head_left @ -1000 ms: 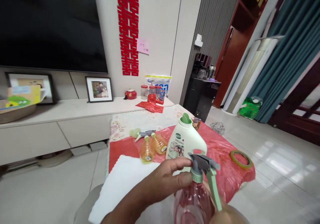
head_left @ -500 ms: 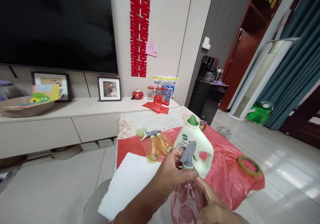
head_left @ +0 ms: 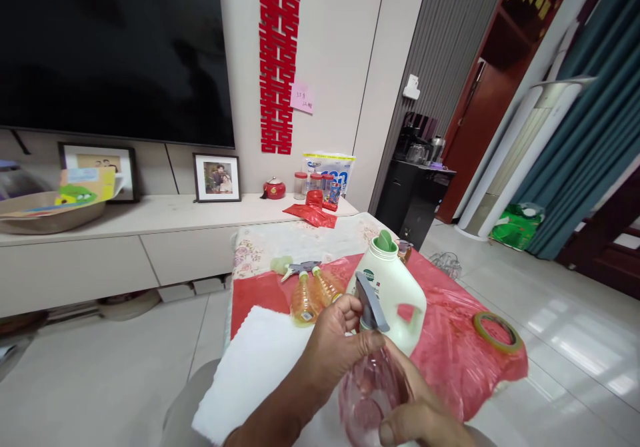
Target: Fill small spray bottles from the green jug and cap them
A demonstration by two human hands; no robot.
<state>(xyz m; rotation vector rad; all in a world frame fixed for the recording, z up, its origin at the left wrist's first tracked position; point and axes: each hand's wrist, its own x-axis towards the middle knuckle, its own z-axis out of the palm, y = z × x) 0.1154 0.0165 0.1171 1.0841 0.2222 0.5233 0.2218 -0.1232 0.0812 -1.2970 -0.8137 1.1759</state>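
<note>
A clear pink spray bottle (head_left: 367, 400) with a grey trigger head (head_left: 371, 304) is held low in front of me. My left hand (head_left: 345, 340) is closed around its neck, just under the trigger head. Lower down, my right hand (head_left: 420, 417) grips the side of the bottle, its thumb on the front. Right behind stands a pale green jug (head_left: 400, 287) with an open neck and a green piece (head_left: 385, 240) in its mouth. Two spray bottles of amber liquid (head_left: 304, 300) lie to the left of the jug. Near my left forearm is a white cloth (head_left: 260, 360).
Red plastic sheeting (head_left: 445, 340) covers much of the table, with a roll of tape (head_left: 497, 332) at its right edge. Jars with red lids (head_left: 301, 186) and a red pot (head_left: 274, 188) stand on the white cabinet (head_left: 175, 224) under the television (head_left: 115, 54).
The grey trigger head has turned on the pink bottle, its nozzle now facing another way. The bottle has shifted slightly left, with both hands still on it.
</note>
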